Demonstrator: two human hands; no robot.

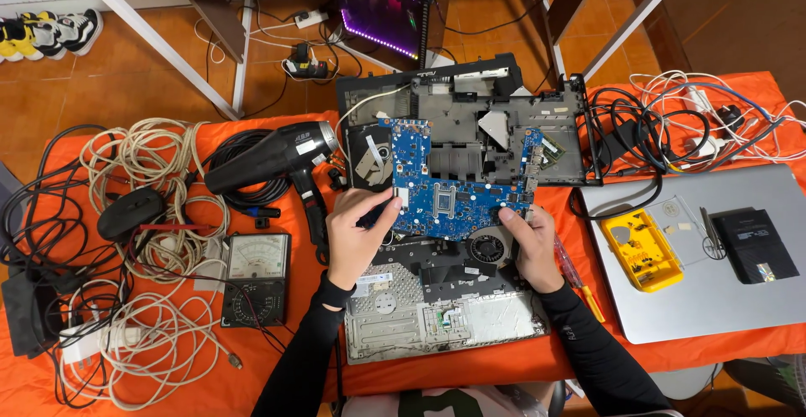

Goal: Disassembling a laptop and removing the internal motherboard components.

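Blue L-shaped circuit board [445, 190] with round black fan [489, 247], held above the opened grey laptop base [403, 320]: left hand [357, 232] pinches its left edge, right hand [531, 245] grips the near-right corner by the fan.

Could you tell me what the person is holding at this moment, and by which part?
Both hands hold the blue laptop motherboard: the left hand grips its left edge, the right hand its lower right corner beside the fan.

Glossy blue circuit board [457, 190], matt orange cloth [168, 383]
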